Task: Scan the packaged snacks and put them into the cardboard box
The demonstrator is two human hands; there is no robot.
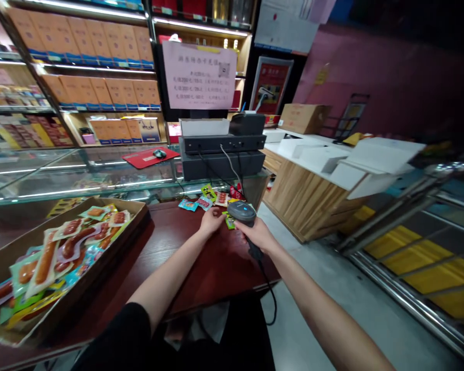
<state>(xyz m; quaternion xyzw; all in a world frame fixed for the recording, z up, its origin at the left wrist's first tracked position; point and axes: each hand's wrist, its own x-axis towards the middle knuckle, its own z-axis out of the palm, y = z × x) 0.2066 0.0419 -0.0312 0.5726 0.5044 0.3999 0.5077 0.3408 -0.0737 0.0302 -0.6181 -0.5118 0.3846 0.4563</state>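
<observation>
My right hand [261, 236] is wrapped round the handle of a black barcode scanner [243, 210], its head tilted over the table and its cable hanging off the front edge. Just left of it, my left hand [212, 221] has its fingers curled, with the fingertips at the edge of a small green snack packet [230, 222]. The scanner's head partly covers this packet. Behind both hands lie several small snack packets, among them a blue one [188, 205], a green one [209, 193] and a red one [236, 192].
A cardboard box [141, 208] full of packaged sausages stands at the left on the dark red table [170, 247]. Behind are a glass counter [100, 170], a red mouse pad [139, 158] and black till equipment [222, 165]. A wooden cabinet [301, 201] and metal railing [394, 221] stand right.
</observation>
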